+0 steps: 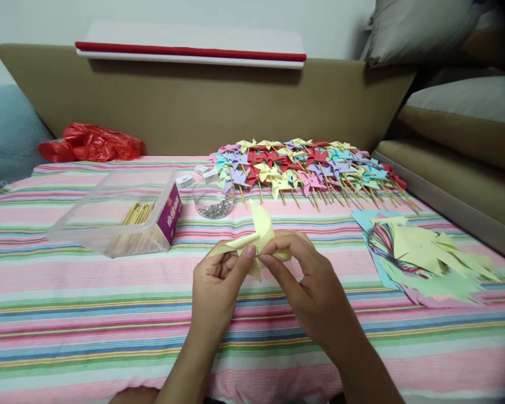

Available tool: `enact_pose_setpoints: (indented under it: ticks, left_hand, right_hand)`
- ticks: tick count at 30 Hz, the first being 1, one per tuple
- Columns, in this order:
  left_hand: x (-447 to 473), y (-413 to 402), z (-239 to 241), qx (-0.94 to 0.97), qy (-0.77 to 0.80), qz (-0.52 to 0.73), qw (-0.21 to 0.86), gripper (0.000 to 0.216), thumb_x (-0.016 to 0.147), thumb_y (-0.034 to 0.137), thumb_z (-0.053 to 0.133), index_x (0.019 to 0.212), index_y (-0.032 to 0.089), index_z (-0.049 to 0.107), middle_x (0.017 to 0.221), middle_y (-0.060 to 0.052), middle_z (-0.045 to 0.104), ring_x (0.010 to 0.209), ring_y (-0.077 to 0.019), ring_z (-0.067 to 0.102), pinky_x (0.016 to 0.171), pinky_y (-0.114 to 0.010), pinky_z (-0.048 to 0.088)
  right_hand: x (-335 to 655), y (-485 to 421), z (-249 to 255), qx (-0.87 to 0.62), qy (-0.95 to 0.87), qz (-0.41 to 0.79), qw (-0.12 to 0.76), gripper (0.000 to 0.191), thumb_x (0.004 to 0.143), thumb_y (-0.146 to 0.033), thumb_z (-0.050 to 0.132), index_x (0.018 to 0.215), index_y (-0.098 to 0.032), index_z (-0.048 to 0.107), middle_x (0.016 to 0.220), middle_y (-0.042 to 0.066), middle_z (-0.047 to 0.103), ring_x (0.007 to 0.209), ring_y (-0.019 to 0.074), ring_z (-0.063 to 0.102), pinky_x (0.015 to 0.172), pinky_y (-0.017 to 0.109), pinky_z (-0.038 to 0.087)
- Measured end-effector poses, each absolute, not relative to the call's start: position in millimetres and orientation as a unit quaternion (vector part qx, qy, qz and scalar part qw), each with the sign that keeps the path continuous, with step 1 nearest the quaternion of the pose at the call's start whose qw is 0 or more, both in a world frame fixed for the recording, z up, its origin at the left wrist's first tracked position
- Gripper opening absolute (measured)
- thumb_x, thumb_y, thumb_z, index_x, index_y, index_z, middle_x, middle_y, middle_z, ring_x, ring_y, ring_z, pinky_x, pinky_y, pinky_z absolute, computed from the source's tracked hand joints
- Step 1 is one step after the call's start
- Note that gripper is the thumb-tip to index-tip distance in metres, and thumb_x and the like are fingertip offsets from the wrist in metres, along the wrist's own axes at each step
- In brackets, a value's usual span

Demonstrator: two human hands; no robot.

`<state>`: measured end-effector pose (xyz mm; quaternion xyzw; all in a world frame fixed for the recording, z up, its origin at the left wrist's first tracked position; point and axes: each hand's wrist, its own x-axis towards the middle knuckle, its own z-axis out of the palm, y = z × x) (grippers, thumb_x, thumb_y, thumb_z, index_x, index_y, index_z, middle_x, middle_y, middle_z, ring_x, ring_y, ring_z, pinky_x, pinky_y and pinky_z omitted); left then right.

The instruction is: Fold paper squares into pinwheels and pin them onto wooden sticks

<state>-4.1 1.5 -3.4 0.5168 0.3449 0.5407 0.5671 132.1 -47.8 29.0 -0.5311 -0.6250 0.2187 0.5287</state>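
Note:
Between my hands is a pale yellow paper pinwheel (pixel 261 221), its blades folded in and held over the striped cloth. My left hand (pixel 221 275) is closed on its left side, the thumb pressing near the middle. My right hand (pixel 305 269) pinches at the pinwheel's centre, where a small dark pin-like bit shows between finger and thumb; its exact shape is too small to make out. Past my hands stands a round clear tub (pixel 213 201) of small silvery pins. Left of it, a clear plastic box (pixel 105 224) holds thin wooden sticks (pixel 138 214).
Many finished pinwheels on sticks (pixel 307 168) lie in rows at the back right. Cut paper sheets (pixel 429 252) are stacked at the right. Small white boxes (pixel 185 180) sit beside the tub. A red plastic bag (pixel 96 141) lies back left. Cushions (pixel 467 112) border the right side.

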Motion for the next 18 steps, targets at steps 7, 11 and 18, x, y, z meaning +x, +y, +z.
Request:
enact_pose_setpoints:
  ticks: [7,11,18]
  left_hand:
    - [-3.3,1.3,-4.2,0.514,0.347,0.543,0.566,0.021,0.085,0.034,0.076,0.101,0.019,0.076,0.073,-0.001,0.070,0.066,-0.0133,0.064,0.066,-0.023,0.053]
    - [-3.9,0.8,-4.2,0.519,0.354,0.538,0.562,0.022,0.085,0.035,0.076,0.100,0.019,0.076,0.073,-0.001,0.070,0.067,-0.0135,0.063,0.066,-0.023,0.052]
    - [-4.0,-0.6,0.2,0.566,0.380,0.535,0.499,0.020,0.084,0.036,0.076,0.094,0.019,0.077,0.069,0.000,0.064,0.062,-0.0118,0.059,0.056,-0.020,0.048]
  right_hand:
    - [131.5,-47.1,30.4,-0.536,-0.604,0.256,0.532,0.010,0.098,-0.024,0.054,0.091,-0.024,0.061,0.095,0.002,0.066,0.094,0.0198,0.060,0.085,0.035,0.046]
    - [130.3,-46.5,30.9,-0.549,-0.588,0.260,0.535,0.009,0.097,-0.026,0.056,0.091,-0.024,0.062,0.094,0.001,0.067,0.093,0.0188,0.061,0.084,0.033,0.046]
    - [129.2,-47.0,30.2,-0.582,-0.552,0.251,0.542,0.009,0.094,-0.031,0.061,0.089,-0.024,0.064,0.089,-0.001,0.068,0.085,0.0173,0.062,0.079,0.031,0.045]
